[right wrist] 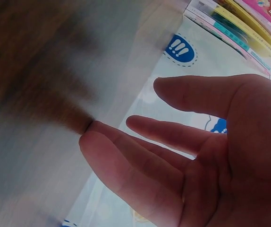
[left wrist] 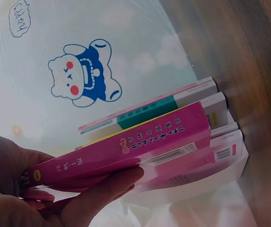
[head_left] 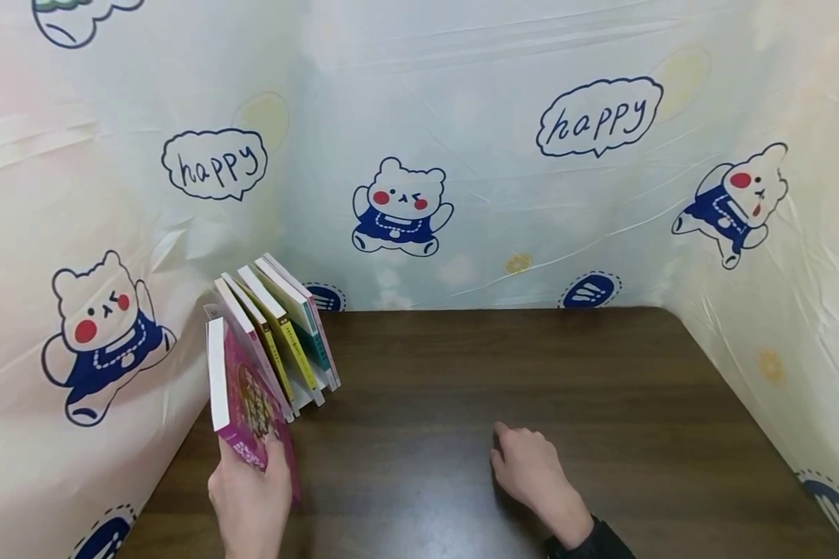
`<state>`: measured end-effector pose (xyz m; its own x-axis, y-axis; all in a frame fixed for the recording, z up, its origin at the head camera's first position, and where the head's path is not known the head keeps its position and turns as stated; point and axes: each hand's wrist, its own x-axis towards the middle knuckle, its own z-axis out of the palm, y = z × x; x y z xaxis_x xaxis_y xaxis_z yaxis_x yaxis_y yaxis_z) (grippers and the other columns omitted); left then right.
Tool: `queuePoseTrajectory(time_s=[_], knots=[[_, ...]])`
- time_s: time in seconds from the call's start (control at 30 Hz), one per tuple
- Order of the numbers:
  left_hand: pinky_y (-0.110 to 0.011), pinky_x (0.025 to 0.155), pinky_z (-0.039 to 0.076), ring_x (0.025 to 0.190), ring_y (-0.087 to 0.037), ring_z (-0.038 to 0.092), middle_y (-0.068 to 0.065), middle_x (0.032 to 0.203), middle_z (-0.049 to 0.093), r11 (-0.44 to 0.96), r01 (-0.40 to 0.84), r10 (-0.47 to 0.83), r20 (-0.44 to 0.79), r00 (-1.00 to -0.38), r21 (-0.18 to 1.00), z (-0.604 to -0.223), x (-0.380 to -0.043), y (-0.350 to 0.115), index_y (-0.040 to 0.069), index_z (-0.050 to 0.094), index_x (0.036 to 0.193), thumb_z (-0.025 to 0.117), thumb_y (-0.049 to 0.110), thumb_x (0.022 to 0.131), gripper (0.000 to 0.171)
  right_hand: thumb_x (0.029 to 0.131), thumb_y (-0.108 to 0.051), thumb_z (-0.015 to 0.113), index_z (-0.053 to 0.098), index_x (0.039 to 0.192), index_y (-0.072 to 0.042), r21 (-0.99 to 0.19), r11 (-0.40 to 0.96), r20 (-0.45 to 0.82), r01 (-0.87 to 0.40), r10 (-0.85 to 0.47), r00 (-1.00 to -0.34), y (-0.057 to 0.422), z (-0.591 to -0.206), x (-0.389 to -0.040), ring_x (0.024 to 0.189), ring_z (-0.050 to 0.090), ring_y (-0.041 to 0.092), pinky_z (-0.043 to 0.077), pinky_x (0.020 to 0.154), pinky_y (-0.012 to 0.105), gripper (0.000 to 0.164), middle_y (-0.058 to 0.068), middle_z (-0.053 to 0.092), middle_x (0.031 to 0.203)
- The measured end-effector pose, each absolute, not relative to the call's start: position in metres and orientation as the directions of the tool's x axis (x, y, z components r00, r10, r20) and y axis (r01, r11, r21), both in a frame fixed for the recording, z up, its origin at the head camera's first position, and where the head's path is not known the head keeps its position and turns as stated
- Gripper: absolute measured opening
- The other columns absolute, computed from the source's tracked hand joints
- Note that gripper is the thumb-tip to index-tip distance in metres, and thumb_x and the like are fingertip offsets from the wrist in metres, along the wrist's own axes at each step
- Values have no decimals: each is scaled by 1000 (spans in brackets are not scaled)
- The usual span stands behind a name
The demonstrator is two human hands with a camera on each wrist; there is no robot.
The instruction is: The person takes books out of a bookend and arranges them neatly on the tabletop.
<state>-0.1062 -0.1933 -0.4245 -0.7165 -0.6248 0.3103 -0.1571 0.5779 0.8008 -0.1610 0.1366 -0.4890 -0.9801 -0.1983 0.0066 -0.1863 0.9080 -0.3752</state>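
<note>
Nearest us, btm left, L hand [head_left: 248,501] clamps the pink bk [head_left: 255,396], thumb on cover. Brown table [head_left: 433,373] fills lower ctr; we see the bk row [head_left: 296,348] ctr left, pink bk just beside it; R hand [head_left: 531,470] lower right, thumb apart from fingers.

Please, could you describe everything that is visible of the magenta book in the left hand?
The magenta book looks thick and papery, with a glossy-looking cover bearing a multicoloured picture, white page edges, and a spine printed with characters and a yellow mark near one end. It looks closed and tilted, at the near end of the row of books on the left of the table. The left-hand grip holds it near one spine end; whether it touches the neighbouring book is unclear.
</note>
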Motion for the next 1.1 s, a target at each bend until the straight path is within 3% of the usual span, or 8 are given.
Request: queuePoseTrajectory(time_s=[0.43, 0.73, 1.1], knots=[[-77, 82, 51, 97, -66, 65, -47, 111, 68, 627, -74, -576, 398, -714, 775, -421, -97, -181, -10, 59, 123, 68, 9, 96, 34, 91, -13, 75, 69, 119, 7, -367, 906, 40, -210, -210, -977, 137, -489, -164, 79, 74, 38, 62, 63, 54, 35, 25, 78, 96], [-76, 80, 54, 95, -61, 69, -44, 112, 70, 656, 21, -502, 456, -735, 755, -417, -96, -175, -9, 62, 124, 69, 7, 95, 34, 92, -13, 74, 69, 122, 7, -366, 908, 33, -203, -205, -978, 137, -491, -164, 87, 75, 42, 63, 67, 56, 37, 27, 78, 102], [-69, 68, 59, 80, -54, 73, -42, 102, 73, 675, 90, -444, 501, -743, 732, -420, -96, -171, -11, 66, 118, 72, 1, 92, 29, 91, -14, 75, 70, 120, 6, -362, 910, 33, -202, -204, -978, 137, -494, -162, 87, 74, 43, 62, 67, 57, 36, 26, 78, 101]])
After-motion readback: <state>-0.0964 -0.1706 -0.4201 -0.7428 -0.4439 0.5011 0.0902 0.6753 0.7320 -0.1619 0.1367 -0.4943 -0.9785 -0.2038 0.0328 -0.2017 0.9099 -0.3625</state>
